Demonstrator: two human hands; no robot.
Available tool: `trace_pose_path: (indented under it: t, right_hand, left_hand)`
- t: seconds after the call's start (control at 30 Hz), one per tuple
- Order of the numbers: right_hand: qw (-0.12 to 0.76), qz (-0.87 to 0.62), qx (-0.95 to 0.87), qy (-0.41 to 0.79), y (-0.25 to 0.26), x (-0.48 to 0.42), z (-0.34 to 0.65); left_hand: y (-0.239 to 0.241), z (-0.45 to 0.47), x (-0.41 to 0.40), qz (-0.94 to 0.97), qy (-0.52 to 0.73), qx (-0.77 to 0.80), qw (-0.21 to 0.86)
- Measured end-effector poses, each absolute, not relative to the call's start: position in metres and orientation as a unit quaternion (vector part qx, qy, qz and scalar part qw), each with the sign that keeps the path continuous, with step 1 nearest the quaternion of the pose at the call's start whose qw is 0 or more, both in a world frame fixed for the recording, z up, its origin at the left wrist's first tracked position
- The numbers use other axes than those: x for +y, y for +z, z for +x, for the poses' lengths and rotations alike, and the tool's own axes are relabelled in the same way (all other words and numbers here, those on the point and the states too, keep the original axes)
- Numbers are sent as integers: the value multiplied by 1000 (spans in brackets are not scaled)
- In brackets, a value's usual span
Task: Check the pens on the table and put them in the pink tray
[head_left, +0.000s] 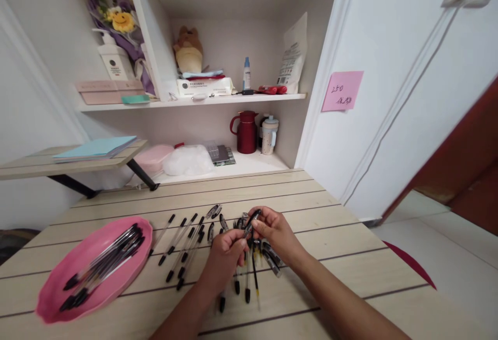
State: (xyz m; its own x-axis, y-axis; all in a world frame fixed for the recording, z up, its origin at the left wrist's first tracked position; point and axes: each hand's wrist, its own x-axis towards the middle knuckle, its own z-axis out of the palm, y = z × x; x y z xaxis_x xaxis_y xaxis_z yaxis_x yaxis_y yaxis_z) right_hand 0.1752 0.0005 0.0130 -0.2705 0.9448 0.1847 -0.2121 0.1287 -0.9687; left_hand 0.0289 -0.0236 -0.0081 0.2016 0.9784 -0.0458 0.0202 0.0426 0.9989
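Grip at both ends — left hand (pixel 229 245) pinching the lower end, right hand (pixel 274 228) the upper — of a pen (pixel 251 224) slanting up rightward, in the frame's lower centre.

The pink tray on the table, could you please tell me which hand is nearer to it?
Left: the left hand is to the right of the pink tray, with loose pens lying between. The right hand is farther off, beyond the left hand.
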Motion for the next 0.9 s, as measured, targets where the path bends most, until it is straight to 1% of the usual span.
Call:
trace_pose_path:
  t: [0.13, 0.27, 0.4, 0.5, 0.57, 0.63, 0.7, 0.77, 0.83, 0.9]
  right_hand:
    - [507, -327, -542, 584, 12, 1, 173]
    - [506, -328, -533, 594, 10, 6, 179]
    - [560, -361, -494, 559, 10, 14, 191]
    - [578, -376, -482, 541, 7, 18, 198]
    - [573, -385, -484, 537, 4, 20, 200]
    - [562, -398, -494, 530, 1, 21, 200]
    - [547, -409, -509, 524, -1, 20, 200]
    - [532, -415, -524, 519, -3, 18, 200]
    - [519, -420, -539, 513, -4, 17, 200]
    - [508, -426, -552, 505, -5, 17, 199]
  left_hand:
    - [-8, 27, -22, 537, 434, 457, 561]
    - [0, 24, -20, 503, 429, 419, 622]
    - [7, 20, -19, 442, 442, 383, 681]
    - [12, 17, -20, 409, 430, 360, 720]
    - [19, 14, -22, 398, 426, 354, 731]
    - [28, 8, -24, 409, 432, 361, 718]
    - [38, -6, -24, 446, 446, 398, 666]
    - [47, -31, -23, 499, 457, 481, 557]
    - [54, -67, -24, 547, 460, 591, 374]
    - [57, -110, -27, 578, 422, 676, 176]
